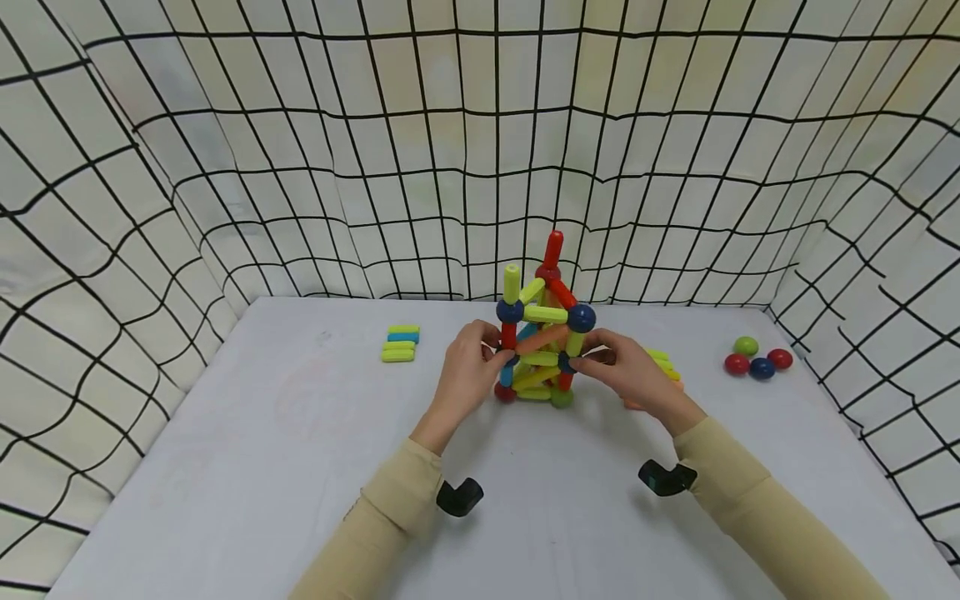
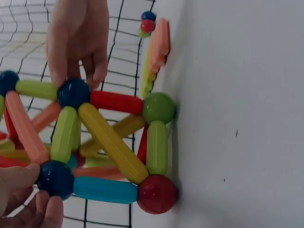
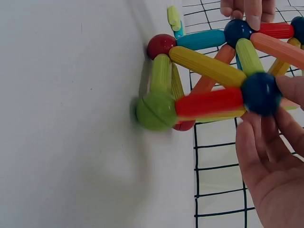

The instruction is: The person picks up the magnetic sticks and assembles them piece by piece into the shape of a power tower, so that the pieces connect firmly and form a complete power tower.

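A tower of coloured rods and balls [image 1: 545, 315] stands on the white table, taller at the back, where a red rod [image 1: 553, 248] points up. With thumb and fingers, my left hand [image 1: 471, 367] pinches a dark blue ball [image 2: 55, 179] at mid-height on the tower's left. On the other side my right hand [image 1: 628, 368] holds another dark blue ball [image 3: 261, 93] between thumb and fingers. Below them sit a red ball [image 2: 157, 194] and a green ball [image 3: 156, 110] at the base, joined by a light green rod [image 2: 157, 147]. My hands partly cover the gripped balls in the head view.
Several light green rods and a blue rod [image 1: 403, 337] lie to the left. Yellow and orange rods [image 1: 663, 367] lie behind my right hand. Loose balls, red [image 1: 737, 364], green and blue, are grouped at the far right. Black netting over white cloth encloses the table's back and sides.
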The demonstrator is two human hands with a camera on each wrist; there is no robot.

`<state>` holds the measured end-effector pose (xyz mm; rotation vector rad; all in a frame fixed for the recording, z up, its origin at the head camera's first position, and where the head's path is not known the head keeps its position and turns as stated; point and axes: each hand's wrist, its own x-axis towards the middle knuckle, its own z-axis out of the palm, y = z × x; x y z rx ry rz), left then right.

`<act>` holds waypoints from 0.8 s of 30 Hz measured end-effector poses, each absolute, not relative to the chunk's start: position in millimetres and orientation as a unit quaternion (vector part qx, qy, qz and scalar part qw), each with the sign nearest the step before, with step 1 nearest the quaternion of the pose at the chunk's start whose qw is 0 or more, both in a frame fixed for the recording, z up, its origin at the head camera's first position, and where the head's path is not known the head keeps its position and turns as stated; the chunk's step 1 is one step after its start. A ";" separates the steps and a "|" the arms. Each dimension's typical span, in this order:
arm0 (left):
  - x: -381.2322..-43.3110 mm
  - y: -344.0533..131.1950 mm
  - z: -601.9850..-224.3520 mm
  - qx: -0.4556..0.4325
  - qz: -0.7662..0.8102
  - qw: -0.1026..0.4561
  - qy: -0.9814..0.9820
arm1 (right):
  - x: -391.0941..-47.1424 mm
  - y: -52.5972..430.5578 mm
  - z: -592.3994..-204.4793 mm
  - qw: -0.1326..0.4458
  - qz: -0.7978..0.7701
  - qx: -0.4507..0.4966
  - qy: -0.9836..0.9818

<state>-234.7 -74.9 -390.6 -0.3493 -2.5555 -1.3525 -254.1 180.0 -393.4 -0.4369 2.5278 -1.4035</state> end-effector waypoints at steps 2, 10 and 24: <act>-239.6 -83.8 -393.1 -0.109 -0.486 0.092 -0.862 | -250.2 182.0 -393.0 0.126 -0.483 -0.165 0.851; -252.9 -133.9 -412.1 -0.058 -0.512 0.069 -0.854 | -241.3 190.9 -388.0 0.139 -0.467 -0.211 0.847; -270.6 -201.5 -447.4 0.058 -0.342 0.087 -0.934 | -249.1 199.6 -386.2 0.136 -0.509 -0.165 0.834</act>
